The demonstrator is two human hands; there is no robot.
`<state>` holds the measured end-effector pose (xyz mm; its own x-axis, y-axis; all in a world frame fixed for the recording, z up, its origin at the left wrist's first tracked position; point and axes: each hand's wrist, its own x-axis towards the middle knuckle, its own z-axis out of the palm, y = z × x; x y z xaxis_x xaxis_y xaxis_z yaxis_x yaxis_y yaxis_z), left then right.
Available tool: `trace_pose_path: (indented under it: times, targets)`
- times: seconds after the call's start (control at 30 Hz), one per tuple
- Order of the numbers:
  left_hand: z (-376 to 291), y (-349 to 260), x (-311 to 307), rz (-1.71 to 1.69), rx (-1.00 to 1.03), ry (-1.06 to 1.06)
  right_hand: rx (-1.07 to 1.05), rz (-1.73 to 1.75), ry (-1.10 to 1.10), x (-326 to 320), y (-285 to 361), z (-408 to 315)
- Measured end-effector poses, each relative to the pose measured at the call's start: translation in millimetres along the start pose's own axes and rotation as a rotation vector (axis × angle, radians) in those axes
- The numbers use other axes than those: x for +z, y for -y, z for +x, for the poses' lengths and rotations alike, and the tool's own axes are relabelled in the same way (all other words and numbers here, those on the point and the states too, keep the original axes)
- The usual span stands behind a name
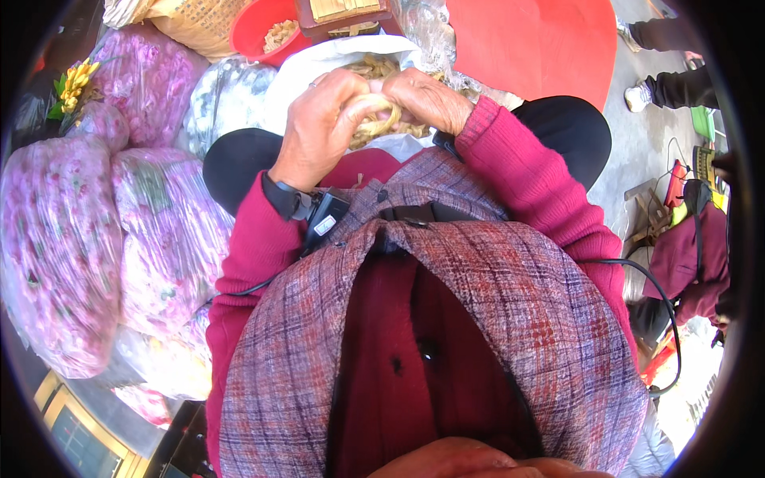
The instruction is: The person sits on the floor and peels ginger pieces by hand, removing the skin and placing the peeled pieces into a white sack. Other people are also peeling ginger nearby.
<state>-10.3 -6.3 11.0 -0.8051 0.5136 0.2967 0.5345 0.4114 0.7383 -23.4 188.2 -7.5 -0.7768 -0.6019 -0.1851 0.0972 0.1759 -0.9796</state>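
Between my legs stands a white sack (287, 71) with its mouth open, holding many pale yellow-green strips (367, 67). Over that mouth, my left hand (326, 119) and my right hand (427, 98) meet with curled fingers. Both grip a looped, twisted yellowish strand (382, 116), whose material I cannot tell. My fingertips are partly hidden behind the knuckles. A black band with a small black device (326, 218) sits at my left wrist.
Clear bags of pink and purple artificial flowers (60, 251) crowd the left side. Beyond the sack are a red basin (254, 30) with pale pieces and a wooden stool (343, 15). A red round surface (532, 45) lies at upper right. Other people's legs (681, 89) and a maroon garment (681, 251) show at right.
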Motion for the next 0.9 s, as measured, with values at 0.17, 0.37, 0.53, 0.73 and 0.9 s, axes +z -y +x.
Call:
trace_pose_path:
  times: [0.17, 0.37, 0.53, 0.73, 0.9]
  targets:
    - [0.2, -0.1, 6.0, -1.023, -0.390, -0.063, -0.293, -0.068, -0.297, 10.8, -0.1, -3.8]
    - [-0.5, -1.2, 16.1, -1.312, -0.337, 0.019, -0.261, 0.040, -0.300, 9.9, -4.4, -11.3]
    - [-1.3, 0.9, 24.5, -0.453, -0.150, -0.068, -0.128, 0.170, -0.320, 20.3, -12.7, -11.0]
    - [-2.4, 2.1, 28.3, -0.660, -0.316, -0.108, -0.317, -0.021, -0.529, 32.8, -16.6, 0.5]
    - [-5.8, 4.1, 25.7, -1.384, -0.455, -0.013, -0.166, 0.235, -0.553, 36.5, -18.5, -8.3]
